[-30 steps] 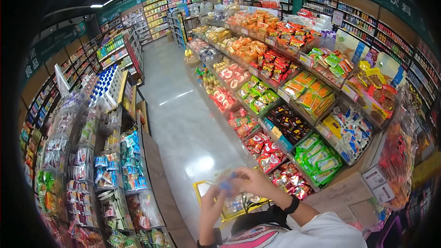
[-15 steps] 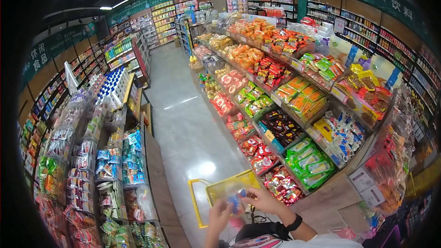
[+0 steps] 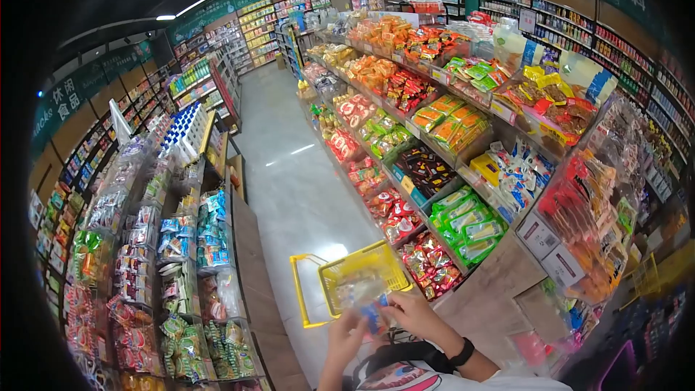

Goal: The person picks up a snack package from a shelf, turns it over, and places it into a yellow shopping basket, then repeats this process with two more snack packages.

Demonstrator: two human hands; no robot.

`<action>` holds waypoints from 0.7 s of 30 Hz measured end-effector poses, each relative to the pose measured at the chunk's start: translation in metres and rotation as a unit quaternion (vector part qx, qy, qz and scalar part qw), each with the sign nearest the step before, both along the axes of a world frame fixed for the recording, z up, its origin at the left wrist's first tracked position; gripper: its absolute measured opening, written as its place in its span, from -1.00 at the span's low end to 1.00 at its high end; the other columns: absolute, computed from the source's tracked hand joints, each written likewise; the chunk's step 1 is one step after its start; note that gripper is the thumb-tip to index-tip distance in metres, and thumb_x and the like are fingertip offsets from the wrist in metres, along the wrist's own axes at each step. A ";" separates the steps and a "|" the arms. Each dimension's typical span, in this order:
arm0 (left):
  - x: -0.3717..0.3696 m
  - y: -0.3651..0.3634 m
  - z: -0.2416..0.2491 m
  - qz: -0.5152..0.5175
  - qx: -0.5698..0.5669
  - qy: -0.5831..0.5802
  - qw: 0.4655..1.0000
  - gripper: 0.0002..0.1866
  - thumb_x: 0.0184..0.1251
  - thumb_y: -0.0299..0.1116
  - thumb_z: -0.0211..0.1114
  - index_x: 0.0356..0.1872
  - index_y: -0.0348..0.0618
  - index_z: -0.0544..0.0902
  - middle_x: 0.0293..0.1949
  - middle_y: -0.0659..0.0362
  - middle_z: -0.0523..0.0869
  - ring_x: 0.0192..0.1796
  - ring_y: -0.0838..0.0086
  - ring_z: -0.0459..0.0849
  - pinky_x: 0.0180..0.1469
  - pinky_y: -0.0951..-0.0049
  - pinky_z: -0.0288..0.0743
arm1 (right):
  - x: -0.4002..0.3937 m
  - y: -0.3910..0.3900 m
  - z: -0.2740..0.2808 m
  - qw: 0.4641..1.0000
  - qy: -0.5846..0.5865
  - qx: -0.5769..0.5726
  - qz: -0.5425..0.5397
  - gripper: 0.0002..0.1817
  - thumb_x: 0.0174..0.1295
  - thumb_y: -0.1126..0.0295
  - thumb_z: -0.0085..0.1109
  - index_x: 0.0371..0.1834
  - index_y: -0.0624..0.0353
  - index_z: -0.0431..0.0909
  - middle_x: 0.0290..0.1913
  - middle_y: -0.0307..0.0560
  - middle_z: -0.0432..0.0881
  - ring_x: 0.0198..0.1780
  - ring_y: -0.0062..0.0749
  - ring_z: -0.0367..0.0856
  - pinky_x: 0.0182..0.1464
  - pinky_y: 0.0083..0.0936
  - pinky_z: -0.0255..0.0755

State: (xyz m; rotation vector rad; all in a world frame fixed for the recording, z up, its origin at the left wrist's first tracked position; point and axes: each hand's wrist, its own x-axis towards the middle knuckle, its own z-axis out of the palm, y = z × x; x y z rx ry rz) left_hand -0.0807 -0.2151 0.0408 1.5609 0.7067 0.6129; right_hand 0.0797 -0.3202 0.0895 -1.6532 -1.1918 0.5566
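Low in the view, my left hand (image 3: 346,335) and my right hand (image 3: 411,315) are close together, fingers closed on a small clear plastic packet (image 3: 373,313) with blue on it. Motion blurs the packet, so its contents cannot be read. A black band circles my right wrist. Just beyond my hands is a yellow shopping basket (image 3: 391,255) with a yellow handle bar (image 3: 298,293) on its left. The packet and my fingers hide part of the basket's inside.
On the right stands a tiered display of bagged snacks, with green packs (image 3: 470,228) and red wrapped sweets (image 3: 432,264) nearest. Another rack of packets (image 3: 177,282) lines the left. Between them a grey aisle floor (image 3: 279,159) runs to far shelves.
The view has shifted, so more of the yellow basket shows and the shelves sit a little differently. Both hands stay together on the packet.
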 end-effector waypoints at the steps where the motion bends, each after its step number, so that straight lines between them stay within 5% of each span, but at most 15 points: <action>1: -0.004 -0.003 0.001 -0.013 0.016 0.001 1.000 -0.84 0.21 -0.42 0.27 -0.29 -0.31 0.54 -0.47 0.17 0.64 -0.40 0.59 0.60 -0.32 0.53 0.46 | -0.004 -0.006 0.000 1.000 -0.002 0.005 -0.005 -0.81 0.15 0.33 0.16 -0.34 0.25 0.52 -0.39 0.05 0.55 -0.32 -0.15 0.56 -0.26 -0.35 0.40; 4: -0.009 -0.013 0.009 -0.050 0.038 0.013 0.998 -0.83 0.25 -0.41 0.25 -0.27 -0.32 0.53 -0.47 0.16 0.65 -0.38 0.58 0.62 -0.31 0.53 0.47 | -0.009 -0.020 -0.001 0.998 0.018 0.054 -0.030 -0.85 0.13 0.44 0.20 -0.36 0.29 0.46 -0.54 0.02 0.49 -0.52 -0.33 0.48 -0.43 -0.44 0.34; 11: -0.010 -0.032 0.016 -0.115 -0.031 0.021 0.993 -0.79 0.33 -0.36 0.19 -0.23 -0.36 0.51 -0.42 0.06 0.69 -0.36 0.51 0.66 -0.30 0.51 0.50 | -0.015 -0.045 -0.007 0.993 0.114 -0.009 -0.004 -0.81 0.18 0.38 0.20 -0.23 0.26 0.53 -0.47 -0.12 0.60 -0.45 -0.56 0.53 -0.37 -0.56 0.42; 14: -0.009 -0.031 0.015 -0.143 -0.003 0.019 0.990 -0.76 0.35 -0.35 0.18 -0.19 -0.38 0.52 -0.40 0.07 0.69 -0.36 0.50 0.67 -0.31 0.51 0.51 | -0.017 -0.054 -0.002 0.986 0.164 -0.019 0.014 -0.70 0.25 0.25 0.10 -0.06 0.20 0.53 -0.37 -0.01 0.65 -0.40 -0.37 0.67 -0.31 -0.47 0.51; 17: -0.013 -0.027 0.021 -0.165 0.046 0.039 0.984 -0.74 0.35 -0.35 0.17 -0.12 -0.38 0.52 -0.40 0.09 0.69 -0.35 0.52 0.66 -0.31 0.52 0.50 | -0.025 -0.060 0.010 0.988 0.156 -0.016 -0.008 -0.78 0.23 0.35 0.14 -0.14 0.24 0.50 -0.46 -0.17 0.60 -0.42 -0.58 0.55 -0.34 -0.59 0.42; 21: -0.026 -0.021 0.021 -0.168 0.039 0.004 0.985 -0.70 0.35 -0.40 0.16 0.02 -0.36 0.50 -0.40 0.14 0.67 -0.36 0.58 0.63 -0.33 0.56 0.49 | -0.039 -0.050 0.010 0.981 0.184 -0.047 0.025 -0.81 0.28 0.38 0.08 -0.12 0.22 0.49 -0.45 -0.19 0.60 -0.41 -0.57 0.55 -0.34 -0.58 0.42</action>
